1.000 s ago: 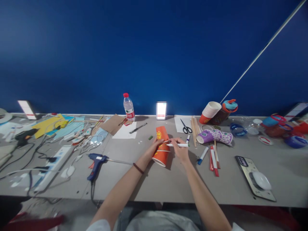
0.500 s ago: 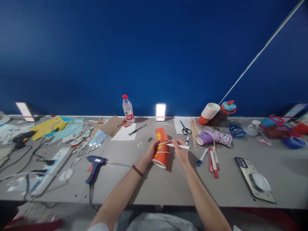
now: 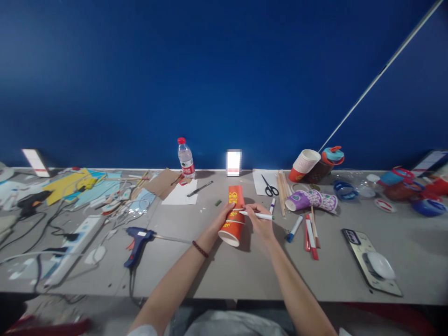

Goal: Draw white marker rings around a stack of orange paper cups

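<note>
My left hand [image 3: 223,218] is closed round the left side of a red-orange roll of joined paper cups [image 3: 233,229], with yellow lettering and white rims. The roll lies tilted above the table, its open white mouth toward me. In my right hand [image 3: 261,219] is a white marker pen [image 3: 262,215] with a green end, its tip at the white rim line on the cups' right side. A small green marker cap [image 3: 218,202] lies to the left of the cups.
To the left are a blue glue gun [image 3: 139,242], a power strip [image 3: 75,247] with cables, and a water bottle [image 3: 186,161]. On the right lie scissors [image 3: 270,189], wooden sticks [image 3: 282,191], purple cups [image 3: 311,199], a blue-capped marker [image 3: 294,228] and a phone [image 3: 360,256]. A lit phone [image 3: 234,163] stands at the back.
The joined cups have turned slightly, their open mouth shifting left and more lettering showing. My right hand and the marker have moved a little to the left.
</note>
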